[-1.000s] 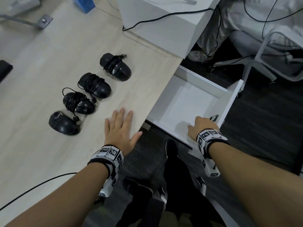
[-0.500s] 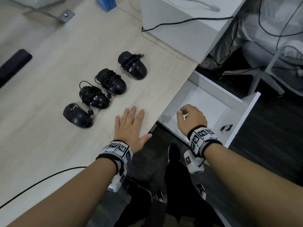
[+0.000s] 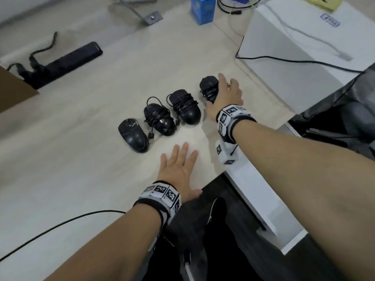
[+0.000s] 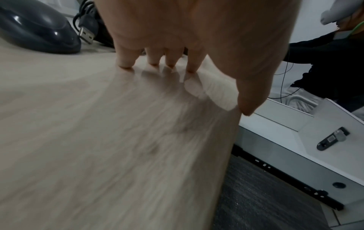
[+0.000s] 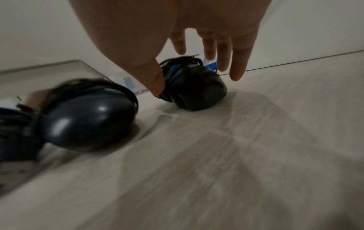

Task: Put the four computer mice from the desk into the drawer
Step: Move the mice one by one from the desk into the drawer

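Four black mice lie in a slanted row on the pale wooden desk (image 3: 81, 179), most with their cords wound round them. My right hand (image 3: 224, 88) reaches over the rightmost mouse (image 3: 208, 85). In the right wrist view its thumb (image 5: 156, 84) touches the side of that mouse (image 5: 199, 90) while the fingers (image 5: 238, 68) stay straight and spread above it. The second mouse (image 3: 186, 108), third mouse (image 3: 160, 119) and leftmost mouse (image 3: 134, 136) lie untouched. My left hand (image 3: 179, 169) rests flat on the desk near its edge. The white drawer (image 4: 275, 129) stands open at the right, mostly hidden behind my right forearm in the head view.
A black power strip (image 3: 67, 61) lies at the far left, and a blue box (image 3: 204, 10) and a white box (image 3: 300, 47) with a cable over it at the back. A black cable (image 3: 60, 222) crosses the near desk. Another person (image 4: 325, 62) sits beyond the drawer.
My right hand has left the drawer and moved up over the desk to the rightmost mouse. The left hand stays flat on the desk.
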